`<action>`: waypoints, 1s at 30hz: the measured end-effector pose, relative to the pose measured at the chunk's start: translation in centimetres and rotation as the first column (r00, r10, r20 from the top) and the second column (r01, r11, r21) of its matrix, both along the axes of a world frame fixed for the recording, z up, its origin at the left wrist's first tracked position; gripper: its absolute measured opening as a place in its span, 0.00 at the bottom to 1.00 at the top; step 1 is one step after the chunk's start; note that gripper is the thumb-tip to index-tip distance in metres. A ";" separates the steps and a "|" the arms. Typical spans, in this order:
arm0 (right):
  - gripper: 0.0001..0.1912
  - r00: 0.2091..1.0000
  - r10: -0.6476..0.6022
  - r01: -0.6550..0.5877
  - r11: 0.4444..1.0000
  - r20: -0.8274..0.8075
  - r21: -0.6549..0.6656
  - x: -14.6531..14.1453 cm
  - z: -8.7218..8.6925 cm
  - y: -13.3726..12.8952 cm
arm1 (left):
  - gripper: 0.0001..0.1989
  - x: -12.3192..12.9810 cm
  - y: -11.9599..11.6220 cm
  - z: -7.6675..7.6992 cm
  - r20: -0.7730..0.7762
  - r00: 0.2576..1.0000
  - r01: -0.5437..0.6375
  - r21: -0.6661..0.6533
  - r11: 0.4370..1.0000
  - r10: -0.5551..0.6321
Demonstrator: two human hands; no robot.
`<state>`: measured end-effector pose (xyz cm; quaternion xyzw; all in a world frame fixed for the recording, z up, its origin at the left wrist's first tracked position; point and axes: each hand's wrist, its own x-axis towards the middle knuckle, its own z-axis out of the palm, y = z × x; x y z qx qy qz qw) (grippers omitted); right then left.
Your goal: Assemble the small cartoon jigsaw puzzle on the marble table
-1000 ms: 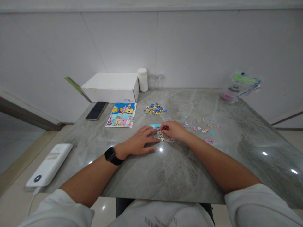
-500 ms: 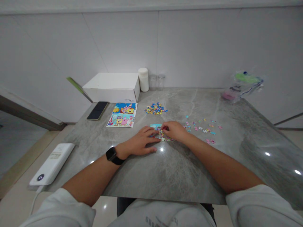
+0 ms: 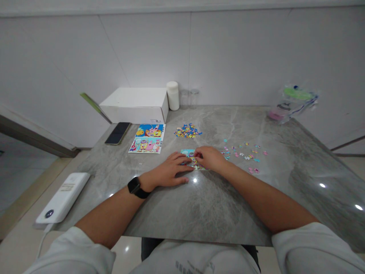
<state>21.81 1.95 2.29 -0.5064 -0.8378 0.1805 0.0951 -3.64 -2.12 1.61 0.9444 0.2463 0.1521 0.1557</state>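
Observation:
A partly assembled jigsaw puzzle (image 3: pixel 187 152) with a colourful cartoon picture lies on the grey table (image 3: pixel 199 213) between my hands. My left hand (image 3: pixel 171 170) rests with fingers spread at the puzzle's left side, fingertips over its edge. Over the right part, my right hand (image 3: pixel 210 158) has thumb and forefinger pinched together at the puzzle surface; whatever is between them is too small to make out. Loose jigsaw pieces (image 3: pixel 246 157) lie scattered to the right of this hand. A heap of blue and yellow pieces (image 3: pixel 188 131) sits behind the puzzle.
Left of the heap lies a cartoon picture sheet (image 3: pixel 147 139), with a black phone (image 3: pixel 118 133) beside it. Behind stand a white box (image 3: pixel 134 104), a white bottle (image 3: pixel 172 96) and two clear glasses (image 3: pixel 189 99). A plastic bag (image 3: pixel 292 104) is at back right, a white power bank (image 3: pixel 63 198) at front left.
Both hands stay in nearly the same place. The right hand shifts only very slightly over the puzzle, and the other things stay put.

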 end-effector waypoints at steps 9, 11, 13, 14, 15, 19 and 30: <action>0.08 0.998 0.051 -0.052 0.998 0.038 0.028 0.0 -0.1 -0.1 | 0.24 0.1 0.0 0.1 -0.008 1.000 0.000 0.006 1.000 0.000; 0.08 0.998 0.051 -0.052 0.998 0.040 0.032 0.0 -0.1 -0.1 | 0.24 0.1 0.0 0.2 -0.007 1.000 0.002 0.001 1.000 -0.001; 0.08 0.998 0.050 -0.051 0.998 0.049 0.036 -0.1 -0.2 -0.2 | 0.24 0.1 0.0 0.2 -0.004 1.000 0.002 -0.004 1.000 -0.002; 0.08 0.997 0.049 -0.052 0.998 0.055 0.038 -0.1 -0.2 -0.2 | 0.24 0.1 0.0 0.2 -0.004 1.000 0.004 -0.005 1.000 -0.004; 0.08 0.997 0.048 -0.050 0.998 0.060 0.041 -0.1 -0.2 -0.2 | 0.24 0.1 0.0 0.2 -0.004 1.000 0.005 -0.005 1.000 -0.005; 0.09 0.997 0.046 -0.049 0.998 0.066 0.044 -0.3 -0.3 -0.2 | 0.24 0.0 0.1 0.1 -0.011 1.000 -0.001 -0.005 1.000 0.001; 0.08 0.998 0.045 -0.047 0.998 0.054 0.042 -0.4 -0.1 -0.3 | 0.21 -0.1 0.2 -0.2 -0.006 1.000 -0.030 -0.039 0.999 0.029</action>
